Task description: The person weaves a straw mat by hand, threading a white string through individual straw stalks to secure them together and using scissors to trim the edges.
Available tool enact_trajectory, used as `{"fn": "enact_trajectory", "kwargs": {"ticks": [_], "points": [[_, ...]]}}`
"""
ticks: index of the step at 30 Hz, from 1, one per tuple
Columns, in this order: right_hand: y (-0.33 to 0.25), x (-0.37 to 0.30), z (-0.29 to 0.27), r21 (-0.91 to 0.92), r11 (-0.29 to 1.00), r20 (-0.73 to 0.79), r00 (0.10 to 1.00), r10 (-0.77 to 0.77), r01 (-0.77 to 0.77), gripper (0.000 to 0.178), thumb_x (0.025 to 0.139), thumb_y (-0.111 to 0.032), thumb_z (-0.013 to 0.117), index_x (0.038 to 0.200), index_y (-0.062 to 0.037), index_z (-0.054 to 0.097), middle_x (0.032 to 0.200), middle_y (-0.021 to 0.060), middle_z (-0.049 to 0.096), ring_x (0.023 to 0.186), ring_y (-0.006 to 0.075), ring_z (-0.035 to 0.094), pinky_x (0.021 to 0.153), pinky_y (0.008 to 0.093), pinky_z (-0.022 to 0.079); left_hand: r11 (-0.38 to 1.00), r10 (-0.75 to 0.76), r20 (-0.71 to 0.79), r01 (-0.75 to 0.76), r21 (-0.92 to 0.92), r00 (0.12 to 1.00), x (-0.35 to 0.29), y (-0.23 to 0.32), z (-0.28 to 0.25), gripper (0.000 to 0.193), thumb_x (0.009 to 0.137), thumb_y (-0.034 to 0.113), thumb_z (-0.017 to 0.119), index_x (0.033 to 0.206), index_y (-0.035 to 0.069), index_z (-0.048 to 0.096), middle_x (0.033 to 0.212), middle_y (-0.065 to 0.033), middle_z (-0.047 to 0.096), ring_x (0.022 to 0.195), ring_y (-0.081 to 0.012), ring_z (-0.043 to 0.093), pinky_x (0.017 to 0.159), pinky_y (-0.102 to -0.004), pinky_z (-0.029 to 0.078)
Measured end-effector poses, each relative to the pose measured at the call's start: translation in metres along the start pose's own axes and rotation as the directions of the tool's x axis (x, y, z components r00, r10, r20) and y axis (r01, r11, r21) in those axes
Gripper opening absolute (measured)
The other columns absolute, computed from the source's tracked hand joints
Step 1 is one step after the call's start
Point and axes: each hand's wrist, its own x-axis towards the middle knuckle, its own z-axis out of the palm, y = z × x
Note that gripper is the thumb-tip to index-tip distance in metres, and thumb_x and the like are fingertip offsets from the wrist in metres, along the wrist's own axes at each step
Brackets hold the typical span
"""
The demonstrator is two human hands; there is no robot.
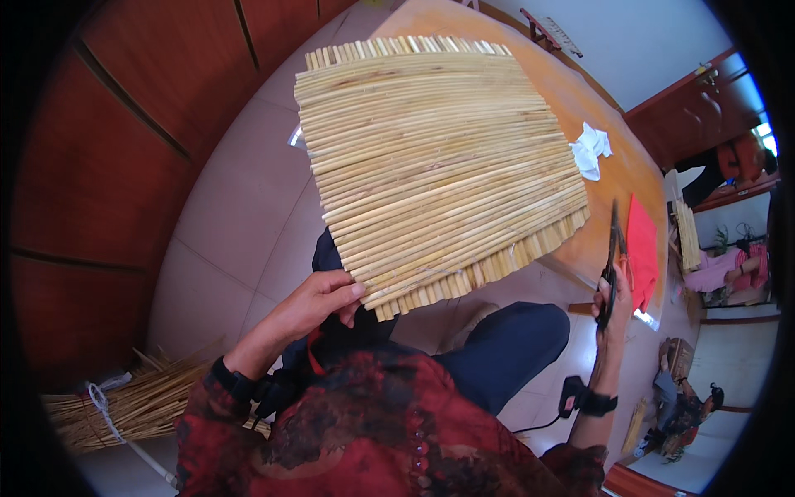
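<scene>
A broad mat of straw-coloured reed stalks (439, 157), laid side by side, rests on the table and juts past its near left edge. Crosswise stalk ends show along its far edge and its near right edge. My left hand (327, 296) pinches the mat's near left corner, thumb on top and fingers underneath. To the right of the mat, my right hand (613, 298) grips dark-handled scissors (614, 248) whose blades point away from me. The scissors are apart from the mat, beside a red sheet (641, 257) on the table.
A crumpled white tissue (590, 151) lies on the orange-brown wooden table (571, 99) by the mat's right edge. On the floor at lower left is a tied bundle of thin stalks (137, 412). Reddish wooden panels (108, 166) stand left. Several people are at the far right.
</scene>
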Motion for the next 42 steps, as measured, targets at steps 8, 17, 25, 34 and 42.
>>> {"fn": "enact_trajectory", "kwargs": {"ticks": [8,17,25,34,42], "points": [[-0.01,-0.138,0.095,-0.108,0.918,0.737,0.588,0.332,-0.382,0.067,0.071,-0.027,0.071,0.123,0.0015,0.04,0.081,0.003,0.044,0.061,0.0121,0.05,0.054,0.0277,0.052,0.942,-0.012,0.2,0.078,-0.327,0.98,0.009,-0.006,0.012,0.02,0.091,0.02,0.054,0.086,0.001,0.055,0.071,-0.0041,0.051,0.062,-0.0122,0.05,0.061,-0.0313,0.048],[0.017,-0.181,0.107,-0.218,0.877,0.804,0.43,0.411,-0.429,0.058,0.088,-0.05,0.05,0.116,0.0,0.041,0.082,0.0009,0.043,0.059,0.0053,0.043,0.048,0.0187,0.037,0.947,-0.02,0.245,0.096,-0.305,0.969,0.016,-0.016,0.025,0.019,0.091,0.016,0.053,0.085,-0.002,0.055,0.071,-0.0038,0.054,0.062,-0.0112,0.053,0.06,-0.0269,0.048],[0.044,-0.193,0.099,-0.007,0.768,0.824,0.432,0.368,-0.64,0.045,0.095,-0.043,0.039,0.117,-0.0041,0.043,0.082,0.0006,0.043,0.058,0.0043,0.042,0.044,0.0167,0.035,0.952,-0.049,0.216,0.111,-0.284,0.975,0.014,-0.015,0.034,0.021,0.09,0.018,0.054,0.088,-0.003,0.056,0.073,-0.0041,0.055,0.062,-0.0099,0.054,0.059,-0.0249,0.049],[0.045,-0.191,0.102,0.04,0.718,0.84,0.412,0.352,-0.695,0.051,0.095,-0.047,0.035,0.119,-0.0016,0.042,0.081,0.0019,0.043,0.054,0.0056,0.041,0.04,0.0175,0.035,0.962,-0.031,0.197,0.083,-0.261,0.98,0.014,-0.015,0.036,0.022,0.09,0.019,0.055,0.088,-0.003,0.056,0.073,-0.0045,0.056,0.062,-0.0099,0.054,0.059,-0.0242,0.049],[0.036,-0.191,0.096,-0.019,0.697,0.866,0.337,0.37,-0.716,0.063,0.093,-0.055,0.029,0.121,0.0007,0.038,0.08,0.0018,0.042,0.053,0.0065,0.04,0.038,0.0178,0.033,0.965,-0.02,0.202,0.072,-0.252,0.979,0.015,-0.015,0.038,0.021,0.091,0.018,0.054,0.091,-0.003,0.056,0.074,-0.0039,0.056,0.063,-0.0095,0.054,0.06,-0.0237,0.048]]}}
